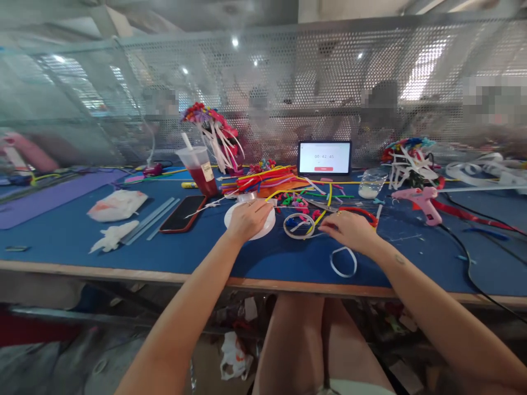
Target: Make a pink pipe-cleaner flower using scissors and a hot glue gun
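Note:
My left hand (250, 219) lies over a white round disc-shaped piece (269, 224), its fingers together on it. A short white part sticks up behind the fingers. My right hand (349, 229) has its fingers drawn together just above the table; whatever is between the fingertips is too small to make out. Beside those fingertips lies a pale ring-shaped band (287, 229) with blue and yellow bits inside. Scissors with red handles (370, 215) lie just behind my right hand. A thin white loop (343, 274) lies in front of it.
Coloured pipe cleaners (267, 181) are heaped behind my hands. A cup of red drink (201, 175), a phone (181, 214) and a white packet (117, 206) stand or lie left. A timer screen (324, 156) is at the back. A pink glue gun (428, 204) with its cord lies right.

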Demonstrator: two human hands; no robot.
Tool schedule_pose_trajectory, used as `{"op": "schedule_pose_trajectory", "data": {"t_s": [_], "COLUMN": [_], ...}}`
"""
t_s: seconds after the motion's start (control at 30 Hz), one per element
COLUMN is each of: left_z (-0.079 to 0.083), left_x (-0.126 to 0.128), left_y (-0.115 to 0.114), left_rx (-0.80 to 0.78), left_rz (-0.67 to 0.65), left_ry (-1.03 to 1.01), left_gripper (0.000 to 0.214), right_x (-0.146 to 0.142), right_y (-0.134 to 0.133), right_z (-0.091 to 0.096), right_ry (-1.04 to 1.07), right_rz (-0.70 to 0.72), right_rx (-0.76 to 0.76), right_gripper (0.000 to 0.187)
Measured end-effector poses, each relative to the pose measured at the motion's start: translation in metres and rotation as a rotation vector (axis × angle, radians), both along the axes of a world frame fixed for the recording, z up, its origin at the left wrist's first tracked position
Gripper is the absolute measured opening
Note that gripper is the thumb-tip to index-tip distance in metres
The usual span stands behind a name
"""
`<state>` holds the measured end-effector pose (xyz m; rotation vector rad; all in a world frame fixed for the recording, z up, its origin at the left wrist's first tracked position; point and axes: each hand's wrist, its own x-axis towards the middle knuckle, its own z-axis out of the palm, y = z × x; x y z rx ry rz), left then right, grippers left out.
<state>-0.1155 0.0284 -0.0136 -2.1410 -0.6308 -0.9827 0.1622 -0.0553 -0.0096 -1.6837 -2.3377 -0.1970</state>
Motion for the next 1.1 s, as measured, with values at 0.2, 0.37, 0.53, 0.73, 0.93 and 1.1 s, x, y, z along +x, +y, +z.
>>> {"op": "schedule_pose_trajectory", "data": {"t_s": [0.2, 0.37, 0.53, 0.73, 0.93, 1.1], "left_z": [0.012, 0.012, 0.002, -0.002, -0.005, -0.012], "left_x": [-0.018, -0.020, -0.008, -0.001, 0.004, 0.001], "left_y": [0.001, 0.000, -0.014, -0.029, -0.034, -0.039], "left_rx": [0.018, -0.127, -0.264, -0.331, -0.309, -0.328], "left_rz": [0.159, 0.051, -0.124, -0.098, -0.087, -0.082], "left_ry": [-0.404, -0.296, 0.123, 0.358, 0.449, 0.519], "left_gripper": [0.018, 0.019, 0.022, 0.026, 0.021, 0.018], "right_x": [0.007, -0.001, 0.009, 0.028, 0.024, 0.028], "right_y": [0.009, 0.031, 0.039, 0.033, 0.033, 0.033], "right_z": [0.021, 0.031, 0.014, 0.005, 0.006, 0.009], "right_ry": [0.034, 0.046, 0.218, 0.359, 0.320, 0.328], "right_rz": [-0.107, -0.121, -0.123, -0.096, -0.119, -0.147], "right_rx": [0.076, 0.133, 0.136, 0.130, 0.178, 0.208], "right_gripper": [0.028, 0.032, 0.032, 0.035, 0.038, 0.036]}}
